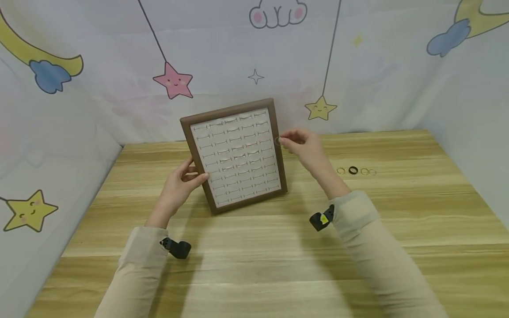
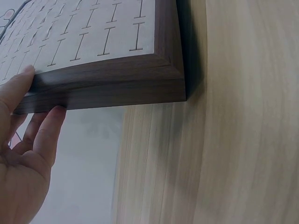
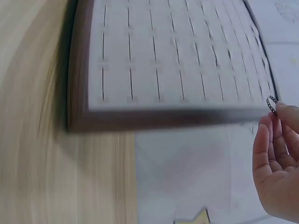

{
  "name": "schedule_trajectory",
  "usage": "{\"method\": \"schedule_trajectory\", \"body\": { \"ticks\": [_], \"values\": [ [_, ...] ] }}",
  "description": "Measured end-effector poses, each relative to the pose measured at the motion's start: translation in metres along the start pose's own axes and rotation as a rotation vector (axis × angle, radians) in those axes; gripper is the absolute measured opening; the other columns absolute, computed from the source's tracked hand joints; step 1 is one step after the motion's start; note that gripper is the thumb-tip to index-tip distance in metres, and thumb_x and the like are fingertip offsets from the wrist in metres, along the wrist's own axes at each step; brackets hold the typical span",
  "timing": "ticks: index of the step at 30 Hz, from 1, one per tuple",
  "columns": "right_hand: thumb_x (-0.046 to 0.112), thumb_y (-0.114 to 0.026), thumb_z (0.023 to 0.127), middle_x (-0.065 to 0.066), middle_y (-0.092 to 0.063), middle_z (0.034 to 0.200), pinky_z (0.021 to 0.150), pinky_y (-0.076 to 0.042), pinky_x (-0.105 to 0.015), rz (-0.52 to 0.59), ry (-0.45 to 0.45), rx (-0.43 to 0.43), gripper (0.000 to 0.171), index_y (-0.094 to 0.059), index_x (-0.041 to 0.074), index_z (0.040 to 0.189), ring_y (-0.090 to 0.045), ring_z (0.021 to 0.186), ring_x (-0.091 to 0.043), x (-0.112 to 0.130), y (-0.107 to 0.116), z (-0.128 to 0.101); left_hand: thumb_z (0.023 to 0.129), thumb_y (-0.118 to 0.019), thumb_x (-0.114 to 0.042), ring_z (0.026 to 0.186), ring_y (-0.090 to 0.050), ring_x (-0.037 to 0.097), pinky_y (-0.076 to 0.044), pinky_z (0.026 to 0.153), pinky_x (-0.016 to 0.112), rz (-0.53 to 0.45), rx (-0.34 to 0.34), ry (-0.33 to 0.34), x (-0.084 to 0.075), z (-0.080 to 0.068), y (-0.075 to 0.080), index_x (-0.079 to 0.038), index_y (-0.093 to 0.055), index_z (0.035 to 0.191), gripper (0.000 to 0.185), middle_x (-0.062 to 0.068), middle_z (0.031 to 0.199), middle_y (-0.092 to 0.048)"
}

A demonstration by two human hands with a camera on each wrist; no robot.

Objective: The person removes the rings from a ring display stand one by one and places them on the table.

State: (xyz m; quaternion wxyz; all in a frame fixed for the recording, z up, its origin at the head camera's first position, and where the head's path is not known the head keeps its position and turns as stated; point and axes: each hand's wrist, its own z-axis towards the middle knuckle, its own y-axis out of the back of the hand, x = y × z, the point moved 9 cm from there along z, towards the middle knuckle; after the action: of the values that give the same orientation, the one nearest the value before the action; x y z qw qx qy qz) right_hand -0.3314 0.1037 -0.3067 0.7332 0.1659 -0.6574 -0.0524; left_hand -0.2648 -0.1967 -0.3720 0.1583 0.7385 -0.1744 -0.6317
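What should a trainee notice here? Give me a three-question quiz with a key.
1. True or false: the left hand grips the ring display tray.
2. What does the right hand pinch? A) a small ring B) a pen C) a coin
3. How many loose rings lie on the wooden table?

Key: 1 true. 2 A: the small ring is at its fingertips. 3 four, in a row right of the tray.
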Motion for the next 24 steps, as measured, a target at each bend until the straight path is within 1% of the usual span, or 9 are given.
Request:
{"method": "schedule_trajectory", "body": {
  "ticks": [1,5,7,10,12,14,18,21,24],
  "values": [
    [0.019,-0.062,0.094,0.002,-0.062,0.099,0.083,-0.053,-0.023,-0.004,-0.01,-0.016,0.03,-0.062,-0.001,0.116,-0.057,0.088,-0.007,-0.004,0.009,0.0,0.091,-0.063,-0.041,0.137,-0.04,0.034,-0.04,0.109,0.051,-0.003,0.0,0.0,0.0,0.0,0.0,-0.021,-0.009,0.155,0.086,0.018,0.148,-0.037],
    [0.025,-0.06,0.095,0.012,-0.06,0.091,0.084,-0.053,-0.023,-0.033,-0.056,-0.091,0.034,-0.062,0.0,0.118,-0.058,0.087,-0.007,-0.02,0.047,-0.002,0.091,-0.063,-0.04,0.137,-0.04,0.033,-0.039,0.109,0.05,-0.015,-0.002,-0.004,0.0,0.0,0.0,-0.021,-0.009,0.155,0.086,0.017,0.147,-0.039],
    [0.026,-0.06,0.095,0.015,-0.059,0.088,0.08,-0.052,-0.019,-0.049,-0.078,-0.121,0.035,-0.061,0.0,0.118,-0.057,0.086,-0.005,-0.029,0.066,-0.004,0.091,-0.063,-0.039,0.137,-0.041,0.033,-0.039,0.109,0.05,-0.021,-0.003,-0.007,0.0,0.0,0.0,-0.022,-0.01,0.155,0.085,0.017,0.146,-0.039],
    [0.028,-0.058,0.096,0.018,-0.057,0.087,0.077,-0.051,-0.014,-0.088,-0.115,-0.153,0.037,-0.059,-0.001,0.119,-0.056,0.083,-0.002,-0.044,0.091,-0.009,0.091,-0.063,-0.039,0.136,-0.041,0.033,-0.04,0.109,0.051,-0.023,-0.002,-0.011,0.0,0.0,-0.001,-0.023,-0.009,0.155,0.085,0.016,0.146,-0.039],
    [0.029,-0.058,0.096,0.02,-0.055,0.085,0.073,-0.049,-0.01,-0.111,-0.135,-0.173,0.038,-0.059,-0.001,0.12,-0.055,0.081,0.001,-0.054,0.107,-0.012,0.091,-0.063,-0.04,0.137,-0.041,0.032,-0.04,0.108,0.051,-0.022,0.0,-0.011,0.0,0.0,-0.001,-0.024,-0.009,0.155,0.085,0.016,0.147,-0.039],
    [0.03,-0.058,0.096,0.021,-0.055,0.085,0.072,-0.05,-0.009,-0.128,-0.158,-0.194,0.038,-0.059,0.0,0.119,-0.056,0.081,0.001,-0.065,0.122,-0.016,0.091,-0.063,-0.041,0.137,-0.041,0.032,-0.04,0.108,0.051,-0.021,0.001,-0.013,0.0,0.001,-0.002,-0.025,-0.009,0.155,0.085,0.016,0.147,-0.038],
    [0.033,-0.057,0.095,0.024,-0.054,0.083,0.07,-0.05,-0.008,-0.153,-0.214,-0.222,0.036,-0.059,0.004,0.117,-0.056,0.079,0.003,-0.09,0.147,-0.022,0.091,-0.063,-0.041,0.136,-0.041,0.032,-0.04,0.109,0.051,-0.02,0.001,-0.012,0.0,0.001,-0.002,-0.024,-0.009,0.155,0.086,0.016,0.147,-0.038],
    [0.034,-0.055,0.096,0.026,-0.052,0.08,0.07,-0.05,-0.008,-0.203,-0.262,-0.235,0.042,-0.057,0.002,0.122,-0.055,0.077,0.006,-0.107,0.16,-0.027,0.091,-0.063,-0.041,0.136,-0.042,0.032,-0.039,0.109,0.051,-0.02,-0.003,-0.01,0.0,0.0,-0.001,-0.024,-0.01,0.155,0.085,0.016,0.146,-0.04],
    [0.033,-0.052,0.097,0.026,-0.051,0.08,0.071,-0.051,-0.009,-0.246,-0.303,-0.242,0.048,-0.053,-0.004,0.129,-0.054,0.075,0.008,-0.122,0.172,-0.032,0.091,-0.063,-0.04,0.136,-0.042,0.032,-0.039,0.109,0.051,-0.02,-0.006,-0.009,0.0,0.0,0.0,-0.023,-0.01,0.155,0.085,0.016,0.146,-0.04]
  ]
}}
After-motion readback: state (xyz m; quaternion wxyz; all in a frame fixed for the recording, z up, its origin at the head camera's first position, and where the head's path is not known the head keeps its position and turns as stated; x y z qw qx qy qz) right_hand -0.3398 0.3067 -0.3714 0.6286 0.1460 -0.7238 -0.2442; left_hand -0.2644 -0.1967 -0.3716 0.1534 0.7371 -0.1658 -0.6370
